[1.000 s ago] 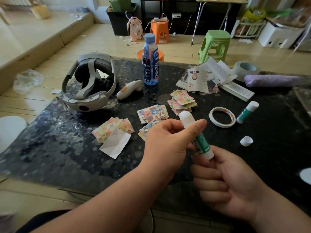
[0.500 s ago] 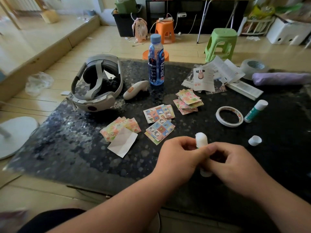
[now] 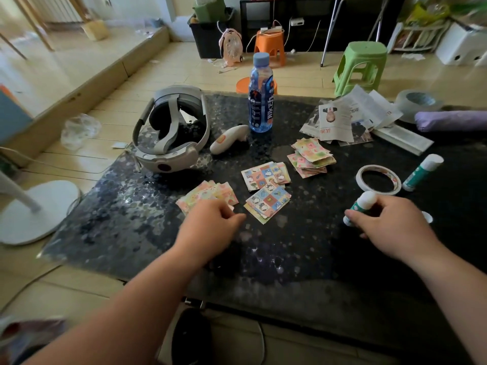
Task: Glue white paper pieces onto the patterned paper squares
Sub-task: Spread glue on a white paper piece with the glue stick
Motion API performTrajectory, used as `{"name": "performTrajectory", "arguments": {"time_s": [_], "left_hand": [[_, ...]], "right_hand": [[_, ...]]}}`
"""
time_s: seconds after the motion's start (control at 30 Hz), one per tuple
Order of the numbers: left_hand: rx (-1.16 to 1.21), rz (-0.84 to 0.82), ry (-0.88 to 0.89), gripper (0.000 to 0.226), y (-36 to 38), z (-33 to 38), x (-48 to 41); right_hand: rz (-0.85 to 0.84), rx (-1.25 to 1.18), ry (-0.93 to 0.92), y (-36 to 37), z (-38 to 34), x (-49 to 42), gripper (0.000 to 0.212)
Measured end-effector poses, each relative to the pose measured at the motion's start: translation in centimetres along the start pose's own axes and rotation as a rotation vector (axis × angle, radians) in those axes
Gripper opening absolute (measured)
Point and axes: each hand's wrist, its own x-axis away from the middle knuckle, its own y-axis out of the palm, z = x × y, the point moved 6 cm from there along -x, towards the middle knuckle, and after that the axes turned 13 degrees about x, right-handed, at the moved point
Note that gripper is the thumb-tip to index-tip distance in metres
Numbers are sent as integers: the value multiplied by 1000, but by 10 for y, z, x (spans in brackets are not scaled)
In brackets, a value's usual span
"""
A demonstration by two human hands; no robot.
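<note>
Patterned paper squares lie in small piles on the dark table (image 3: 290,254): a pink pile (image 3: 208,192), two penguin-print piles (image 3: 268,201) and a further pile (image 3: 311,156). My left hand (image 3: 210,225) lies just in front of the pink pile, fingers curled down over the spot where the white paper piece lies. The paper is almost wholly hidden, so I cannot see a grip. My right hand (image 3: 390,225) grips an uncapped green-and-white glue stick (image 3: 365,201) above the table at the right. Its loose white cap (image 3: 428,217) peeks out behind that hand.
A second, capped glue stick (image 3: 421,172) and a ring of tape (image 3: 378,179) lie at the right. A headset (image 3: 171,133), a white controller (image 3: 229,139) and a blue bottle (image 3: 260,96) stand behind the squares. Newspaper cuttings (image 3: 342,117) and a purple bundle (image 3: 450,121) sit far right.
My hands were together on the glue stick in front of me. They have parted: the left went left to the white paper, the right carried the glue stick to the right.
</note>
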Motion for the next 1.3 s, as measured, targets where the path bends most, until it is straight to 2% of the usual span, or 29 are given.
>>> {"name": "performTrajectory", "arguments": {"time_s": [0.2, 0.53, 0.67, 0.77, 0.87, 0.97, 1.1, 1.17, 1.3], "left_hand": [[-50, 155, -119, 18, -40, -51, -20], [-99, 108, -174, 15, -35, -58, -20], [-54, 119, -145, 16, -35, -52, -20], [56, 105, -129, 20, -32, -42, -17], [129, 59, -95, 22, -26, -27, -9], [181, 0, -103, 13, -17, -18, -4], [517, -134, -195, 11, 11, -6, 11], [606, -201, -179, 16, 29, 6, 24], [701, -225, -113, 26, 53, 28, 42]], "right_hand": [[-8, 41, 26, 13, 1, -1, 19], [-41, -15, 35, 20, 3, 4, 20], [-90, -215, 0, 15, -8, 16, 14], [-168, -401, -44, 14, -17, 34, 14], [-218, -444, -128, 16, -21, 51, 14], [-259, -473, -145, 20, -18, 60, 12], [-280, -652, -5, 28, -12, 58, 11], [-304, -741, 63, 35, -14, 58, 19], [-258, -778, 60, 42, -21, 57, 22]]}}
